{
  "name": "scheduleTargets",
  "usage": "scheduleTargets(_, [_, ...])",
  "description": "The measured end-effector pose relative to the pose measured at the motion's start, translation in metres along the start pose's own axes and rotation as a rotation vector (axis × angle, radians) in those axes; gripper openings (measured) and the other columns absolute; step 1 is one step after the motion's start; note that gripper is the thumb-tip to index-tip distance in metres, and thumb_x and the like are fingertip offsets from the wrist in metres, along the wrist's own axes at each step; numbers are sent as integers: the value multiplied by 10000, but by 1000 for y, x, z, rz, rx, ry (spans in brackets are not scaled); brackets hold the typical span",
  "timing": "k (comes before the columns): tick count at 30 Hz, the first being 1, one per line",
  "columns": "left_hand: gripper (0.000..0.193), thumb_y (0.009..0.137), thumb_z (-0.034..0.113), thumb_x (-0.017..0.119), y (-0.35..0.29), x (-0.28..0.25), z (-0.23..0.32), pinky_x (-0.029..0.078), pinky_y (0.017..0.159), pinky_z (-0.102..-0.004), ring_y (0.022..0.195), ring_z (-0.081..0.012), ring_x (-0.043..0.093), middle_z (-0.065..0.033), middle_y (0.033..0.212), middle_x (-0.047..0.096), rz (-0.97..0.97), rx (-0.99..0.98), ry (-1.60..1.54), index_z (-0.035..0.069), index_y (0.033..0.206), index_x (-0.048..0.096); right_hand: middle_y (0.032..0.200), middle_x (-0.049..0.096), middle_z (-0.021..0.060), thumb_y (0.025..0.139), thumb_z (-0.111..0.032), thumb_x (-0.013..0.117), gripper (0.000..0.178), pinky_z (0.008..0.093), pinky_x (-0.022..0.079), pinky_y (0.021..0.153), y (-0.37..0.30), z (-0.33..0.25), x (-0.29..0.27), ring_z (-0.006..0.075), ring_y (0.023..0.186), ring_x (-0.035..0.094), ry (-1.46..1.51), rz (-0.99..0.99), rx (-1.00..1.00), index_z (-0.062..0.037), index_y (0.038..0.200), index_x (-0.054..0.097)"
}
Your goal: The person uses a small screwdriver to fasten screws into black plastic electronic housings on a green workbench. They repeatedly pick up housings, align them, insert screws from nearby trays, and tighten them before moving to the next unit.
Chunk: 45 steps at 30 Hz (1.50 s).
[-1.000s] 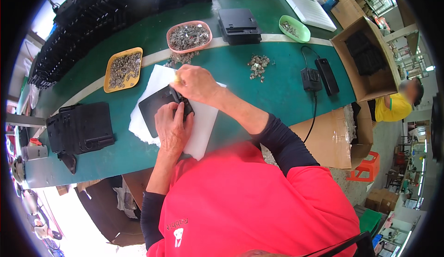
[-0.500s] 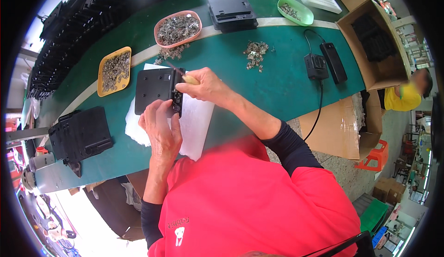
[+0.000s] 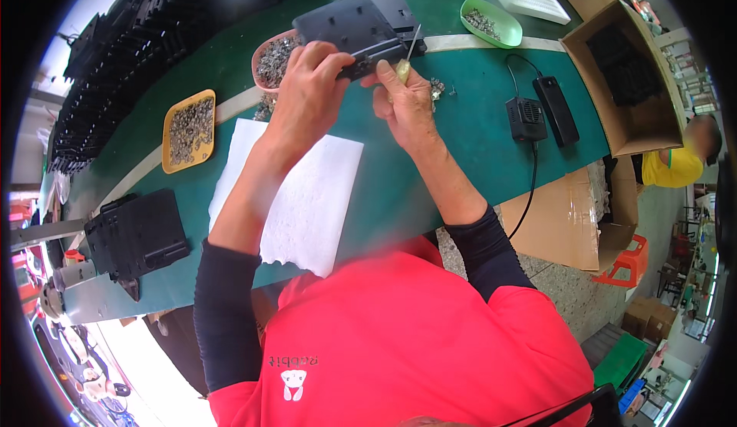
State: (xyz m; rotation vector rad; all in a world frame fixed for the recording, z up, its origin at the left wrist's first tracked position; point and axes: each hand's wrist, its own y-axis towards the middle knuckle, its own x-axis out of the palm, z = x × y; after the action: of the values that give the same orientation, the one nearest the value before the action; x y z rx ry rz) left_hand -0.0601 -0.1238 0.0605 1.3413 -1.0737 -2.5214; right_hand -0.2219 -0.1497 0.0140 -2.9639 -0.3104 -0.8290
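Observation:
Raised over the far part of the table is a black plastic housing (image 3: 345,26), tilted, its lower edge gripped by my left hand (image 3: 311,93). My right hand (image 3: 408,104) holds a yellow-handled screwdriver (image 3: 402,71), its thin metal shaft pointing up and away. The right fingers are close to the housing's right corner; whether they touch it I cannot tell. Behind the held housing another black housing (image 3: 407,14) shows in part. A white padded sheet (image 3: 315,196) lies bare on the table in front of me.
Small metal parts fill a pink tray (image 3: 265,81), a yellow tray (image 3: 211,139) and a green tray (image 3: 510,34). At left lie stacked black housings (image 3: 142,231). On the right are a black charger-like box (image 3: 526,120), a black bar-shaped device (image 3: 556,112) and a cardboard box (image 3: 652,131).
The black housing has been lifted off the white sheet and carried far and right, towards the other housing. Both hands moved with it; the screwdriver stays in my right hand.

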Motion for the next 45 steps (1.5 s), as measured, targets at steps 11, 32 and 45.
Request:
scheduleTargets(11, [293, 777, 12, 665, 51, 75, -56, 459, 936, -436, 1069, -350, 546, -135, 1116, 590, -88, -17, 2, 52, 1066, 645, 643, 597, 4, 907, -165, 681, 146, 183, 320, 435, -23, 36, -5, 28, 495, 458, -314, -109, 82, -21, 930, 690])
scheduleTargets(32, [177, 770, 104, 689, -56, -30, -67, 487, 925, -414, 1077, -315, 582, -120, 1102, 648, 65, -283, 423, 59, 939, 715, 603, 487, -5, 1012, -220, 502, 264, 209, 303, 425, -32, 33, -7, 64, 469, 405, -322, -277, 90, 9, 1029, 632])
scheduleTargets(45, [294, 807, 151, 719, -231, -217, -81, 512, 840, -425, 997, -329, 602, -150, 1082, 593, -91, -873, 1106, 29, 1064, 646, 628, 505, 6, 1009, -179, 497, 241, 214, 342, 471, -31, 30, 2, 70, 504, 437, -460, -309, 40, 17, 1014, 637])
